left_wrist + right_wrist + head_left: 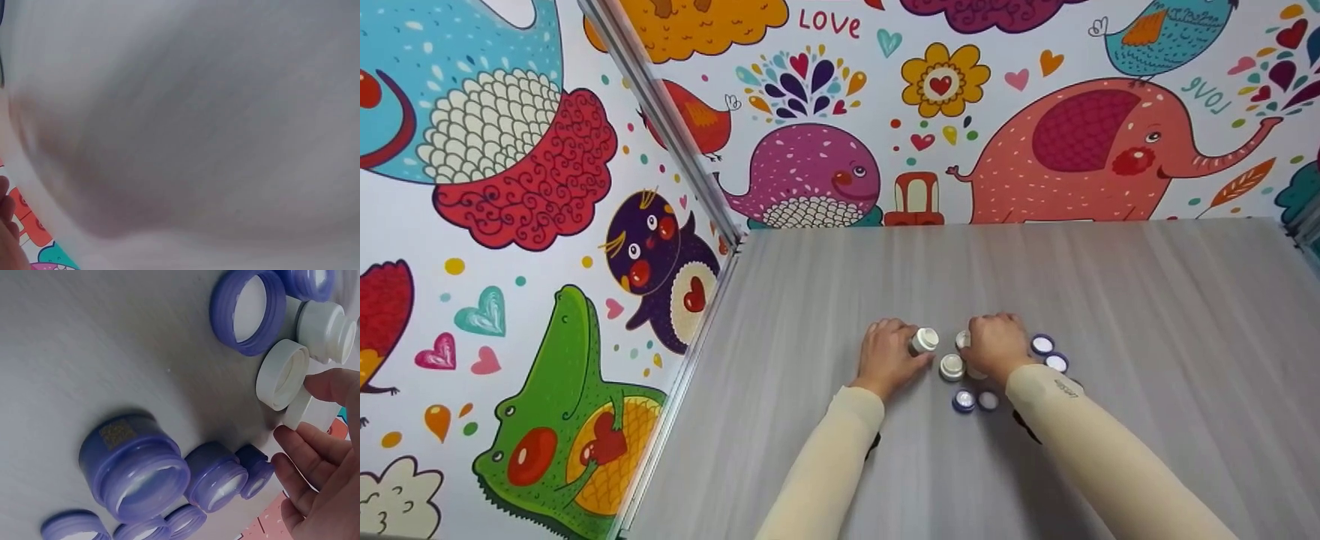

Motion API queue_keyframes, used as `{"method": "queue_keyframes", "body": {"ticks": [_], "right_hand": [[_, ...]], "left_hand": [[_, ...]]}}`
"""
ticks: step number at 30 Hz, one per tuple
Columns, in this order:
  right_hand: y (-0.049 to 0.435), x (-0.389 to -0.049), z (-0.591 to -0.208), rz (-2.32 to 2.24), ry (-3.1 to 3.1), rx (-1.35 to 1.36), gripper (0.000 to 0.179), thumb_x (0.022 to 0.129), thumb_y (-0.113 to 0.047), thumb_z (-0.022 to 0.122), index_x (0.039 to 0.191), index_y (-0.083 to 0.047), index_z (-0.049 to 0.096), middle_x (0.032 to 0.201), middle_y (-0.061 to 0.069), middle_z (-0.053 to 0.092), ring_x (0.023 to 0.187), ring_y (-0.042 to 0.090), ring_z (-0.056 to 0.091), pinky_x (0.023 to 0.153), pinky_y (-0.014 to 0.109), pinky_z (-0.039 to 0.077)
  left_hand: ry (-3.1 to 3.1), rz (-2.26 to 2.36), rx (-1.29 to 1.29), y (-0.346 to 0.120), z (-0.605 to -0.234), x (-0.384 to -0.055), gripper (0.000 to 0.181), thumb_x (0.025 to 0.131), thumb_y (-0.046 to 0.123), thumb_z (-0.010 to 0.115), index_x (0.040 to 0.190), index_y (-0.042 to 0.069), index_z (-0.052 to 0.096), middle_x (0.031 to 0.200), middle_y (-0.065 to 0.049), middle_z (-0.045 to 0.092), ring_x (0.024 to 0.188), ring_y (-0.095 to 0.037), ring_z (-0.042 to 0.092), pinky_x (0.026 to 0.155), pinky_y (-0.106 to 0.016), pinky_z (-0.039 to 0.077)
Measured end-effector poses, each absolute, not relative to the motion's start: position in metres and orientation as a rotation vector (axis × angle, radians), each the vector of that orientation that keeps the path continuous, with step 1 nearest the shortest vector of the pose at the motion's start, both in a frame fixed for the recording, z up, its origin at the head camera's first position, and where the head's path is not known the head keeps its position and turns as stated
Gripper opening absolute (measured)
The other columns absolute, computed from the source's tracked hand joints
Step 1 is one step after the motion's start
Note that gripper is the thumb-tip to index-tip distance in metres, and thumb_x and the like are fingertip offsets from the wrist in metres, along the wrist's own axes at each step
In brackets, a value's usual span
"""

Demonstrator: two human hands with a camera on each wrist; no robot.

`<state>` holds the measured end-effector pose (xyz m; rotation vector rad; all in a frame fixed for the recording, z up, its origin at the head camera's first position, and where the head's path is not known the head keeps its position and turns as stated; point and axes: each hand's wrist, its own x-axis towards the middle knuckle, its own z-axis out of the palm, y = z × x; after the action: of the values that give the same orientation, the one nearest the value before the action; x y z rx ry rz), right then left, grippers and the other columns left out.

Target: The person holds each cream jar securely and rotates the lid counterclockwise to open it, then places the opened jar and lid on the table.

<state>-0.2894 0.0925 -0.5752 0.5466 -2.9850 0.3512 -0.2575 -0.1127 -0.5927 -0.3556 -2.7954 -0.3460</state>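
In the head view my left hand (887,356) grips a small white jar (925,340), thumb on the near side and fingers behind. To its right, my right hand (999,346) reaches down among the jars and lids. The right wrist view has that hand (323,455) pinching a white lid (298,409) between thumb and fingertips. Another white lid (281,376) lies against it, hollow side showing. Just beyond is a white jar (323,332) without a lid. In the left wrist view a pale blur covers nearly everything; only fingertips (7,211) show at the left edge.
Several open purple jars stand near the right hand, the largest (135,467) with a gold label. Purple lids (247,312) lie around them, one (1042,344) right of the right hand. A patterned wall (810,172) borders the grey wood-grain table (780,300).
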Motion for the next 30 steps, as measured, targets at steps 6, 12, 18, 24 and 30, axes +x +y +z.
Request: {"method": "queue_keyframes", "body": {"ticks": [6, 12, 18, 24, 30], "right_hand": [[0.093, -0.29, -0.575, 0.344, -3.01, 0.545, 0.025, 0.076, -0.024, 0.074, 0.079, 0.0, 0.065, 0.077, 0.018, 0.065, 0.083, 0.042, 0.063, 0.09, 0.057, 0.041], [0.091, -0.29, -0.573, 0.325, -3.005, 0.537, 0.02, 0.074, -0.022, 0.074, 0.071, -0.005, 0.064, 0.076, 0.016, 0.067, 0.08, 0.041, 0.064, 0.085, 0.056, 0.043], [0.089, -0.291, -0.571, 0.33, -3.04, 0.47, 0.02, 0.077, -0.022, 0.072, 0.073, -0.004, 0.065, 0.078, 0.017, 0.068, 0.081, 0.042, 0.065, 0.084, 0.057, 0.044], [0.085, -0.289, -0.568, 0.335, -3.057, 0.419, 0.019, 0.077, -0.019, 0.07, 0.077, 0.0, 0.066, 0.079, 0.019, 0.068, 0.08, 0.042, 0.065, 0.084, 0.057, 0.044], [0.085, -0.286, -0.564, 0.345, -3.038, 0.429, 0.017, 0.075, -0.016, 0.07, 0.077, 0.0, 0.067, 0.079, 0.019, 0.068, 0.08, 0.042, 0.065, 0.083, 0.056, 0.045]], "left_hand": [[-2.82, -0.352, -0.349, -0.111, -0.594, -0.26, 0.044, 0.078, 0.05, 0.079, 0.107, 0.017, 0.077, 0.099, 0.003, 0.069, 0.094, -0.016, 0.062, 0.087, -0.034, 0.044], [-2.826, -0.373, -0.34, -0.108, -0.595, -0.26, 0.042, 0.078, 0.048, 0.08, 0.107, 0.018, 0.077, 0.098, 0.003, 0.068, 0.094, -0.017, 0.061, 0.086, -0.033, 0.043], [-2.848, -0.361, -0.332, -0.105, -0.598, -0.262, 0.041, 0.079, 0.048, 0.079, 0.108, 0.019, 0.077, 0.098, 0.003, 0.068, 0.093, -0.017, 0.061, 0.085, -0.033, 0.043], [-2.858, -0.307, -0.323, -0.102, -0.599, -0.265, 0.039, 0.08, 0.048, 0.078, 0.106, 0.019, 0.076, 0.097, 0.002, 0.067, 0.092, -0.018, 0.06, 0.084, -0.034, 0.043], [-2.892, -0.301, -0.319, -0.097, -0.599, -0.266, 0.038, 0.081, 0.047, 0.077, 0.108, 0.021, 0.076, 0.099, 0.001, 0.066, 0.094, -0.019, 0.059, 0.086, -0.035, 0.042]]}}
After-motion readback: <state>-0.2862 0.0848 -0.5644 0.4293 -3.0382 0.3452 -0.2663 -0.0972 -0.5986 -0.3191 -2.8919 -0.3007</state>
